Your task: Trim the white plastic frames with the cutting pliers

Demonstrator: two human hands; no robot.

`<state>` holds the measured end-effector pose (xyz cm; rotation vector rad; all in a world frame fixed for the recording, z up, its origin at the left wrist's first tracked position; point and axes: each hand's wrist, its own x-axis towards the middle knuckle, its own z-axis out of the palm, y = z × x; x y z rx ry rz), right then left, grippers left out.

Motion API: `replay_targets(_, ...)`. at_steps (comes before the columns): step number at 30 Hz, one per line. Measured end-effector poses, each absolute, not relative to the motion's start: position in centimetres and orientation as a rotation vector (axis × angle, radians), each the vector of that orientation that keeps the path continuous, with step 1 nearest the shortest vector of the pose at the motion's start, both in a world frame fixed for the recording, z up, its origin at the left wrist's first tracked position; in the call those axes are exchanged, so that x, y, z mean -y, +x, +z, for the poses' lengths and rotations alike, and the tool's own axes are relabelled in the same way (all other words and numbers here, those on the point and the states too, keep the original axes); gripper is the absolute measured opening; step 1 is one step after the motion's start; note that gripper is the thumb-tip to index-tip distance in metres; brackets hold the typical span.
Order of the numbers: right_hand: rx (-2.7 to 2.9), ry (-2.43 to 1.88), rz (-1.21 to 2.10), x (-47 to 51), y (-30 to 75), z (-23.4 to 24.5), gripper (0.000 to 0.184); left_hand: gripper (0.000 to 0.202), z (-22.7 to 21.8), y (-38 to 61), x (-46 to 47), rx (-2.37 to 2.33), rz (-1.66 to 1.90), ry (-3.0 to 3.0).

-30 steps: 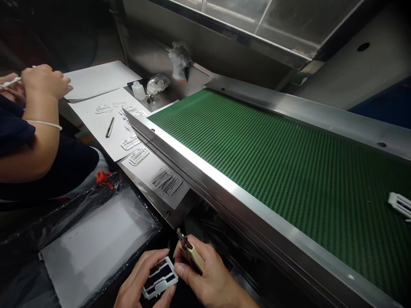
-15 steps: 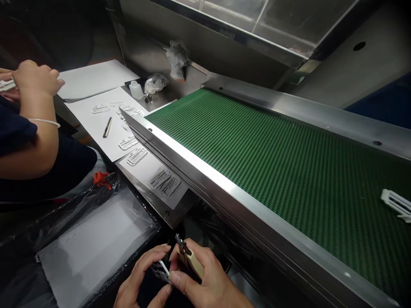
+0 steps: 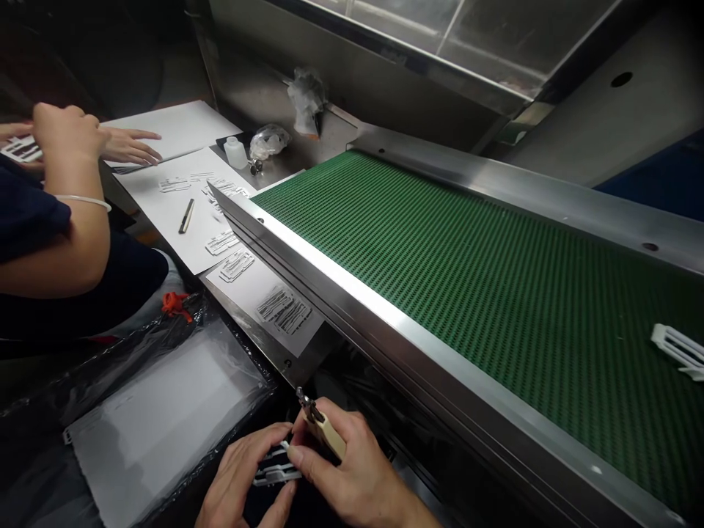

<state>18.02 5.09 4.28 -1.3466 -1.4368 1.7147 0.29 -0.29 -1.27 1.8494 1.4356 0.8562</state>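
At the bottom centre my left hand [image 3: 242, 480] pinches a small white plastic frame part [image 3: 275, 468], which lies tilted nearly edge-on between both hands. My right hand [image 3: 352, 473] grips a small cutting tool with a beige handle [image 3: 324, 429], its metal tip pointing up and left, and its thumb also rests on the frame part. Both hands hover over a dark gap beside the steel rail of the green conveyor belt [image 3: 467, 257].
Another white plastic part [image 3: 677, 348] lies on the belt at the far right. Paper sheets [image 3: 181, 209] with several small white parts and a pen [image 3: 186, 215] cover the bench. A plastic-lined tray [image 3: 159, 411] lies lower left. A co-worker's arm [image 3: 66, 220] and hand [image 3: 126, 145] are at left.
The frame part turned from flat to nearly edge-on between my hands. The co-worker stretched a hand out onto the paper. The part on the belt drifted slightly left.
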Motion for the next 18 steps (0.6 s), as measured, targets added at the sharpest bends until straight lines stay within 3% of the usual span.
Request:
replay_targets(12, 1.608, -1.420, 1.579, -5.0, 17.8, 3.7, 0.001, 0.040, -1.4, -0.4, -0.5, -1.399, 0.837, 2.132)
replay_targets(18, 1.533, -1.451, 1.592, -5.2, 17.7, 3.8, 0.002, 0.033, -1.1, 0.9, 0.1, -1.586, 0.864, 1.638)
